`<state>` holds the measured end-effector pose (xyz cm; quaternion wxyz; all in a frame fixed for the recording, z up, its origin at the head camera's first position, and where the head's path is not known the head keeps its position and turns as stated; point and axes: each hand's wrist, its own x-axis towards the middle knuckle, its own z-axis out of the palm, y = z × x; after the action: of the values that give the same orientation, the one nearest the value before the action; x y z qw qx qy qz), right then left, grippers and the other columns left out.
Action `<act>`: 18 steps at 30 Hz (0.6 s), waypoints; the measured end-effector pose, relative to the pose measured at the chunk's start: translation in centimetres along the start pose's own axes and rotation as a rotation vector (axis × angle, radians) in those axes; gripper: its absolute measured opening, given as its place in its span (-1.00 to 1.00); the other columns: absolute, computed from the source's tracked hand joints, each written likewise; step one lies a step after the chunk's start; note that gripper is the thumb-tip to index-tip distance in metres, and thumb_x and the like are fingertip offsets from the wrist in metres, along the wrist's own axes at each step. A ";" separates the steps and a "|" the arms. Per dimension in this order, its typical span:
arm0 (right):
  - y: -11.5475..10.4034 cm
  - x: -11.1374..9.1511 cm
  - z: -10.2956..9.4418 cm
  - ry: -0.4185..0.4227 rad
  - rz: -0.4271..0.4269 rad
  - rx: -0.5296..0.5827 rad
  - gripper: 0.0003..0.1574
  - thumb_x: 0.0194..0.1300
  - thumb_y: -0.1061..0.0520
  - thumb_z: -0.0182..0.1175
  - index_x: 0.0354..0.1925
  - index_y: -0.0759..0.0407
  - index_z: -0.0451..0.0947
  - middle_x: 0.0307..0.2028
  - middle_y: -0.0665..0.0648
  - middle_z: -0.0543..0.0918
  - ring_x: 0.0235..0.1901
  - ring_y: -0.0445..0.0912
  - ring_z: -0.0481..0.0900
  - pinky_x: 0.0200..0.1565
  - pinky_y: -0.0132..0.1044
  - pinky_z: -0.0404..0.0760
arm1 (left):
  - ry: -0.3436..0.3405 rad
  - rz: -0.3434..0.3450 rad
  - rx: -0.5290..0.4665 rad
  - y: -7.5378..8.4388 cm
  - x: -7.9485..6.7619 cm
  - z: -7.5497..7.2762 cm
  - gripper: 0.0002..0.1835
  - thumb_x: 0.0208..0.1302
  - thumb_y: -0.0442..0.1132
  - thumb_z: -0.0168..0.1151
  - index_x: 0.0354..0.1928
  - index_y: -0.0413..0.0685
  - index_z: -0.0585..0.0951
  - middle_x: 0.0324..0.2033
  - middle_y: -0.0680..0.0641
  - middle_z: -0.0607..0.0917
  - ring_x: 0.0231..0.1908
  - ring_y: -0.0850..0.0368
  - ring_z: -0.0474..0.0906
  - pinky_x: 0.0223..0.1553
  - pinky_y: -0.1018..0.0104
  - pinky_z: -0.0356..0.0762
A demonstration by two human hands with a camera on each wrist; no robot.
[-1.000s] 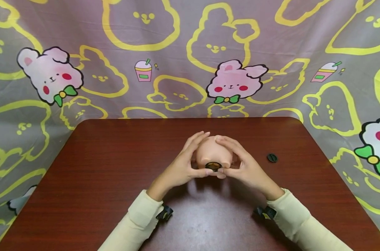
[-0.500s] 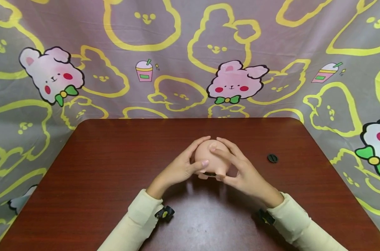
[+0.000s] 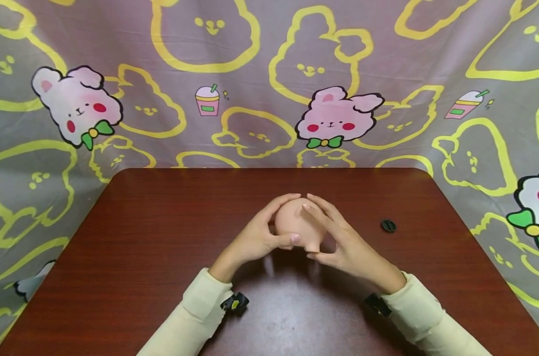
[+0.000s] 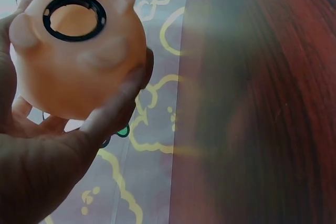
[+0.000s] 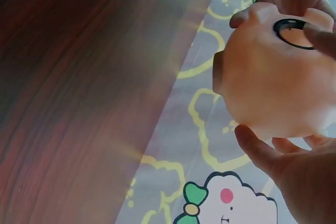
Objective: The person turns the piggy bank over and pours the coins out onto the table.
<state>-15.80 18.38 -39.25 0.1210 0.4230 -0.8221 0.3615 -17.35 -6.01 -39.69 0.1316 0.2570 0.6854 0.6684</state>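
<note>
A pinkish, round piggy bank is held between my two hands above the table's middle. My left hand grips it from the left, thumb on the near side. From the right my right hand holds it, thumb by a stubby foot and fingers over the top. The left wrist view shows the bank's underside, with a black-rimmed hole between the feet. That hole is hidden in the head view. A small round black plug with a bar across it lies on the table, right of my right hand.
The dark red-brown wooden table has rounded far corners. A curtain with yellow bear outlines and rabbit heads hangs behind it and along both sides.
The piggy bank has been tipped so its hole, facing me earlier, now points downward out of the head view. My right fingers have shifted on its top; the plug lies still.
</note>
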 end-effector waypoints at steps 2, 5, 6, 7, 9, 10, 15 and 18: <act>0.0 -0.1 -0.1 -0.001 0.031 0.016 0.39 0.00 0.22 0.66 0.64 0.10 0.10 0.61 0.24 0.14 0.57 0.02 0.16 0.47 -0.49 0.20 | 0.028 0.023 0.046 -0.1 0.0 0.0 -0.09 0.20 -0.41 0.52 0.53 0.28 0.34 0.42 -0.07 0.41 -0.01 -0.10 0.67 -0.25 0.02 0.80; 0.2 -0.2 -0.2 0.008 0.121 0.085 0.44 0.01 0.21 0.67 0.66 0.05 0.03 0.59 0.19 0.19 0.54 -0.06 0.23 0.39 -0.49 0.37 | 0.062 0.061 0.118 -0.2 -0.1 0.0 -0.08 0.14 -0.37 0.56 0.52 0.22 0.37 0.44 0.00 0.41 0.12 -0.07 0.60 -0.22 0.08 0.80; 0.2 -0.2 -0.2 0.013 0.162 0.122 0.44 0.03 0.21 0.66 0.67 0.01 0.01 0.59 0.17 0.20 0.52 -0.07 0.26 0.33 -0.48 0.46 | 0.070 0.077 0.144 -0.3 -0.1 -0.1 -0.08 0.13 -0.36 0.58 0.52 0.20 0.37 0.44 0.01 0.42 0.18 -0.06 0.56 -0.15 0.09 0.79; 0.2 -0.2 -0.2 0.021 0.202 0.146 0.43 0.06 0.21 0.64 0.68 -0.04 -0.01 0.58 0.14 0.21 0.50 -0.08 0.28 0.28 -0.49 0.49 | 0.077 0.094 0.170 -0.3 -0.1 -0.1 -0.08 0.12 -0.34 0.59 0.52 0.18 0.38 0.44 0.02 0.42 0.25 -0.04 0.52 -0.06 0.09 0.77; 0.3 -0.2 -0.3 0.028 0.267 0.219 0.38 0.15 0.24 0.58 0.68 -0.12 -0.02 0.58 0.13 0.21 0.46 -0.05 0.35 0.18 -0.44 0.61 | 0.091 0.132 0.236 -0.4 -0.1 -0.1 -0.08 0.09 -0.30 0.61 0.50 0.17 0.41 0.46 0.05 0.40 0.40 0.01 0.40 0.16 0.04 0.67; 0.4 -0.2 -0.4 0.029 0.297 0.253 0.35 0.18 0.25 0.55 0.68 -0.16 -0.02 0.58 0.12 0.21 0.45 -0.01 0.37 0.17 -0.42 0.63 | 0.096 0.150 0.268 -0.4 -0.1 -0.1 -0.08 0.07 -0.28 0.63 0.49 0.17 0.42 0.48 0.05 0.40 0.47 0.03 0.33 0.28 0.01 0.57; 0.4 0.1 -0.8 0.001 0.402 0.375 0.28 0.28 0.23 0.49 0.67 -0.28 -0.04 0.62 0.06 0.12 0.45 0.12 0.41 0.15 -0.41 0.65 | 0.103 0.218 0.357 -0.3 -0.2 0.2 -0.08 0.03 -0.23 0.68 0.46 0.21 0.45 0.53 0.08 0.33 0.63 0.09 0.06 0.56 -0.13 0.17; 0.4 0.3 -1.0 -0.017 0.436 0.422 0.28 0.28 0.20 0.49 0.67 -0.31 -0.05 0.64 0.03 0.11 0.48 0.13 0.36 0.19 -0.42 0.61 | 0.099 0.262 0.366 -0.1 -0.2 0.3 -0.08 0.02 -0.26 0.68 0.46 0.18 0.46 0.53 0.08 0.33 0.64 0.10 0.03 0.57 -0.11 0.18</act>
<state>-16.38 19.00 -38.56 -0.0568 0.2554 -0.8012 0.5382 -16.98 -5.86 -39.85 -0.0389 0.3302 0.7616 0.5562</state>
